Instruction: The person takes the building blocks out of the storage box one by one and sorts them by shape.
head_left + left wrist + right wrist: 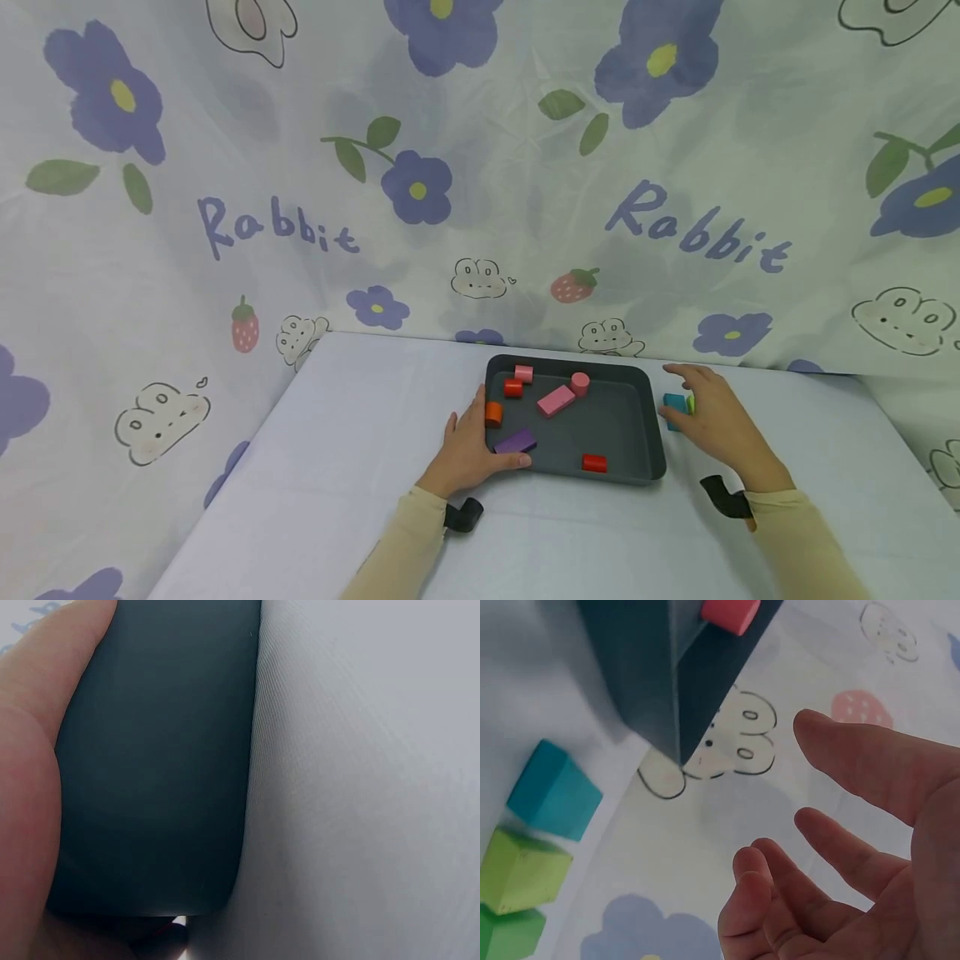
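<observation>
On my head feed, my left fingers [472, 419] grasp the near corner of the tray [622, 417]; my right fingers [686, 372] hang released near the blue block [674, 401]. Left wrist: tray wall alongside my fingers. Right wrist: lime block [526, 874] and green block [511, 934] apart from them.

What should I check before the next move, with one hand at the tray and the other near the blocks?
1. The left hand touches the dark gray tray: ok, at its near left corner.
2. The left hand's hold is firm: cannot tell.
3. The left hand is clear of the purple block: cannot tell, they look very close.
4. The right hand is empty: ok, fingers parted.
5. The blue block, yellow-green block and green block are all unobstructed in the head view: not ok, the right hand partly hides them.
</observation>
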A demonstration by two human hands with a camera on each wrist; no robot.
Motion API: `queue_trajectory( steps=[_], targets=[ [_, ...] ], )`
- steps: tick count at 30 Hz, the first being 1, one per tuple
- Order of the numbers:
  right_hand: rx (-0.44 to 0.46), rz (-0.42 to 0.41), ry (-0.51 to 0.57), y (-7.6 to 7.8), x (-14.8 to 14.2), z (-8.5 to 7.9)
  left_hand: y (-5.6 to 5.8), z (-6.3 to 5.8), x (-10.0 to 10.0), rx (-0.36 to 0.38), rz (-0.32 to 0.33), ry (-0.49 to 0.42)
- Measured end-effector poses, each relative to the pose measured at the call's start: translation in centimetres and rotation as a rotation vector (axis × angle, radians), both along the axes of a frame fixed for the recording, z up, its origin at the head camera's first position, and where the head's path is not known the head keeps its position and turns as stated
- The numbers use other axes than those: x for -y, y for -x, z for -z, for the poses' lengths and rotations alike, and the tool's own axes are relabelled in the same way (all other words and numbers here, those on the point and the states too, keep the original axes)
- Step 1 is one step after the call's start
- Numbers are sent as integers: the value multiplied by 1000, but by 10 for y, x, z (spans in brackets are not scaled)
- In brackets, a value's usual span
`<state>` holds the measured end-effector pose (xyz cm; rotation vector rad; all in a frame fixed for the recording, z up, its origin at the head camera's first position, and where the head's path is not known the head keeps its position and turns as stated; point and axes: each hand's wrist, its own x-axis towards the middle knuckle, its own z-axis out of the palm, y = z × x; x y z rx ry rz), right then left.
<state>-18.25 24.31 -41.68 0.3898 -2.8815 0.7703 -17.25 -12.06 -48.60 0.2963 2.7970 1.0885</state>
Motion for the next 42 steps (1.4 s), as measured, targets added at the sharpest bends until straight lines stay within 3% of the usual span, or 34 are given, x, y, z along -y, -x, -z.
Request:
queue_trajectory(
  steps=[24, 42],
  targets=[
    [-72, -19, 138, 14, 61, -6, -1, 0, 0, 4, -3, -1],
    [-87, -39, 209, 28, 97, 2, 0, 1, -1, 5, -1, 4]
  ],
)
